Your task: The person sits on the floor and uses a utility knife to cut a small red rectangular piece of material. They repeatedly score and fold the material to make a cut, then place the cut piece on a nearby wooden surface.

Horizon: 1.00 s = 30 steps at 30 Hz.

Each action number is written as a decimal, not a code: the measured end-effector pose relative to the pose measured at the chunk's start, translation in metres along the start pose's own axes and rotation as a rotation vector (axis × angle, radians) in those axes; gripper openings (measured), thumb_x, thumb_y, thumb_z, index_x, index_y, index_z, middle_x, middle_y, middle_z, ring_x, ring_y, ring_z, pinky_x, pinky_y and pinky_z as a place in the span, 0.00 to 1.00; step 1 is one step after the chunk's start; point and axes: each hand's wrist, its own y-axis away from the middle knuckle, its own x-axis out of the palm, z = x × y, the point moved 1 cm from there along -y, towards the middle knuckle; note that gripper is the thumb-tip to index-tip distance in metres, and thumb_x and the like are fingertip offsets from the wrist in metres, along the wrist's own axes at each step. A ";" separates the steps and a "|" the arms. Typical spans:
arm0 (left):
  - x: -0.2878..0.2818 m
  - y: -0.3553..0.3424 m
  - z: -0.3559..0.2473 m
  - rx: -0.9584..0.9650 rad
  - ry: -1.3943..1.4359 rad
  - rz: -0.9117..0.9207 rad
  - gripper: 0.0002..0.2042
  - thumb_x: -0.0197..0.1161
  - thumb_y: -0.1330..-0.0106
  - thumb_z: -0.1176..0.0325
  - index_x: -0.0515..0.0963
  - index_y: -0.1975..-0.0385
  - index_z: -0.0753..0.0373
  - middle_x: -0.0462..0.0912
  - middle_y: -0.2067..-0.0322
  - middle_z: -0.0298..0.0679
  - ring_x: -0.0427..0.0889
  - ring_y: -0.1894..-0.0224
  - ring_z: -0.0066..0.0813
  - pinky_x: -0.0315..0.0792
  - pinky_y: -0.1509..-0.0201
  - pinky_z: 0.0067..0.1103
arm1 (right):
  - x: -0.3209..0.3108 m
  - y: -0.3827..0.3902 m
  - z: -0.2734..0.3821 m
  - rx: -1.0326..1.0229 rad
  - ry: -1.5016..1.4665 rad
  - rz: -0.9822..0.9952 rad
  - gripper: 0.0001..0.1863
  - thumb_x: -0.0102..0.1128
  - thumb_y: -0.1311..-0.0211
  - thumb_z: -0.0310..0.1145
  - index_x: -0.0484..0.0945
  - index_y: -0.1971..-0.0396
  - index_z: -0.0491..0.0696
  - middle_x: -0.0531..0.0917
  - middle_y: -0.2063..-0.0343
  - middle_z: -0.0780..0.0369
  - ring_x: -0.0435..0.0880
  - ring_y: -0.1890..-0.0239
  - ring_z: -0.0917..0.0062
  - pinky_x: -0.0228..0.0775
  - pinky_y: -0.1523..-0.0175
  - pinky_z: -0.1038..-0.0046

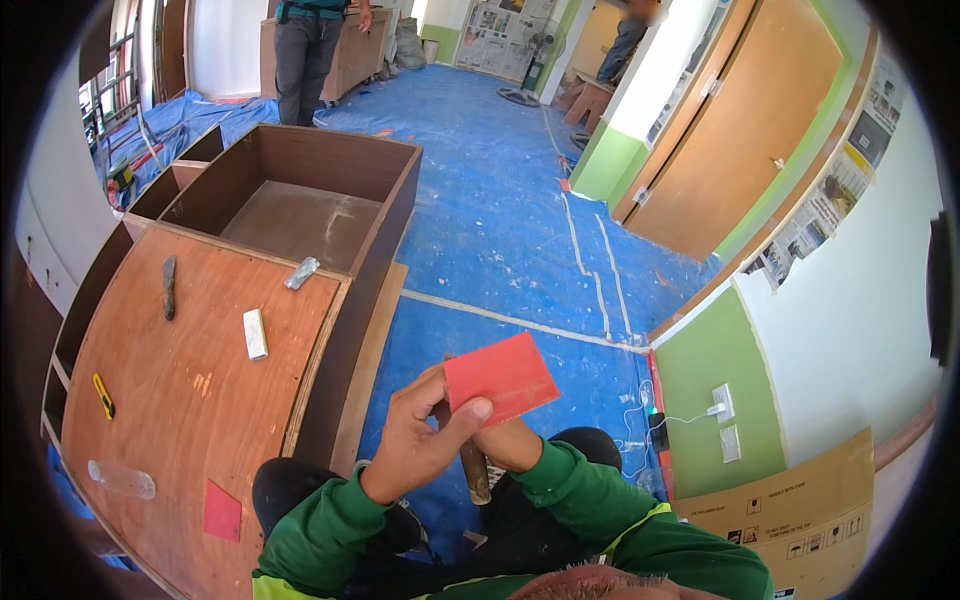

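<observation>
Green sleeves (580,490) nearest, lower edge. Left hand (415,440) grips red sheet (508,372) above blue floor cover (480,220), thumb on top. Right hand (512,447) behind it, mostly hidden, by brown stick (476,475); can't tell its grip.

A sheet (503,378) sits in the left hand (415,435), over the right hand (512,449); leftward, on a cabinet panel (200,400), a block (255,334) lies beyond a box cutter (104,397); nearer, a bottle (122,480) lies left of a 2nd sheet (222,512); rightward, cardboard (800,500) is nearer than a door (735,140).
</observation>
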 end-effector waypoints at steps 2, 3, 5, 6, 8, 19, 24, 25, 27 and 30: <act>0.001 -0.001 0.001 0.000 0.013 -0.002 0.15 0.69 0.24 0.64 0.84 0.47 0.68 0.86 0.55 0.41 0.82 0.55 0.25 0.76 0.51 0.23 | -0.002 0.000 0.001 0.013 -0.006 0.006 0.07 0.58 0.24 0.35 0.78 0.59 0.48 0.79 0.69 0.66 0.78 0.67 0.82 0.70 0.67 0.73; 0.002 -0.002 0.002 -0.001 0.019 -0.003 0.15 0.69 0.24 0.64 0.84 0.47 0.68 0.86 0.55 0.41 0.82 0.56 0.25 0.76 0.52 0.23 | -0.002 0.000 0.001 0.020 -0.010 0.008 0.07 0.57 0.24 0.36 0.78 0.59 0.48 0.79 0.68 0.66 0.78 0.67 0.82 0.70 0.67 0.73; 0.001 -0.002 0.004 0.004 0.010 -0.003 0.15 0.69 0.24 0.64 0.84 0.47 0.68 0.86 0.55 0.40 0.82 0.57 0.24 0.75 0.53 0.23 | -0.002 0.000 0.002 0.012 0.014 0.005 0.08 0.57 0.23 0.36 0.78 0.58 0.48 0.79 0.68 0.66 0.79 0.67 0.81 0.71 0.66 0.73; 0.001 -0.002 0.004 0.005 0.005 -0.002 0.15 0.69 0.24 0.64 0.84 0.47 0.68 0.86 0.56 0.40 0.81 0.57 0.24 0.75 0.54 0.22 | -0.002 0.000 0.002 0.008 0.026 0.002 0.08 0.57 0.23 0.37 0.78 0.58 0.48 0.80 0.68 0.65 0.79 0.67 0.81 0.71 0.66 0.73; 0.001 -0.001 0.003 0.001 0.006 -0.005 0.15 0.69 0.24 0.64 0.84 0.47 0.68 0.85 0.56 0.40 0.81 0.58 0.23 0.75 0.55 0.22 | -0.001 0.000 0.000 -0.010 0.029 0.008 0.09 0.57 0.23 0.38 0.78 0.58 0.48 0.80 0.68 0.65 0.79 0.67 0.81 0.71 0.66 0.73; 0.000 -0.001 0.004 0.045 -0.012 -0.007 0.15 0.69 0.24 0.64 0.84 0.48 0.68 0.86 0.56 0.41 0.81 0.57 0.25 0.75 0.53 0.23 | 0.001 0.000 0.007 -0.024 0.079 -0.008 0.09 0.58 0.24 0.37 0.78 0.59 0.47 0.80 0.69 0.65 0.80 0.67 0.80 0.72 0.66 0.73; 0.000 -0.002 0.002 0.040 -0.023 0.001 0.14 0.69 0.25 0.64 0.84 0.48 0.69 0.86 0.56 0.42 0.81 0.57 0.25 0.75 0.53 0.23 | -0.003 -0.002 0.000 -0.058 0.127 0.017 0.09 0.58 0.24 0.38 0.78 0.59 0.47 0.80 0.69 0.65 0.80 0.67 0.80 0.72 0.66 0.72; 0.000 -0.001 0.002 0.047 -0.026 -0.002 0.14 0.69 0.25 0.64 0.84 0.48 0.69 0.86 0.56 0.42 0.81 0.57 0.25 0.75 0.54 0.23 | -0.003 -0.003 -0.002 -0.060 0.132 0.024 0.09 0.58 0.24 0.38 0.78 0.59 0.47 0.80 0.69 0.65 0.80 0.67 0.80 0.72 0.66 0.72; 0.000 -0.001 0.004 0.061 -0.032 -0.005 0.14 0.69 0.25 0.64 0.84 0.48 0.68 0.86 0.56 0.42 0.81 0.58 0.25 0.75 0.54 0.23 | -0.003 -0.003 -0.003 -0.060 0.137 0.026 0.10 0.58 0.24 0.38 0.79 0.59 0.47 0.80 0.69 0.65 0.80 0.67 0.80 0.72 0.66 0.72; 0.000 -0.002 0.006 0.073 -0.041 -0.004 0.14 0.69 0.25 0.64 0.84 0.48 0.68 0.86 0.56 0.41 0.81 0.58 0.25 0.75 0.54 0.23 | -0.004 -0.003 -0.004 -0.052 0.133 0.027 0.10 0.58 0.24 0.38 0.79 0.59 0.47 0.80 0.69 0.65 0.80 0.67 0.80 0.72 0.65 0.72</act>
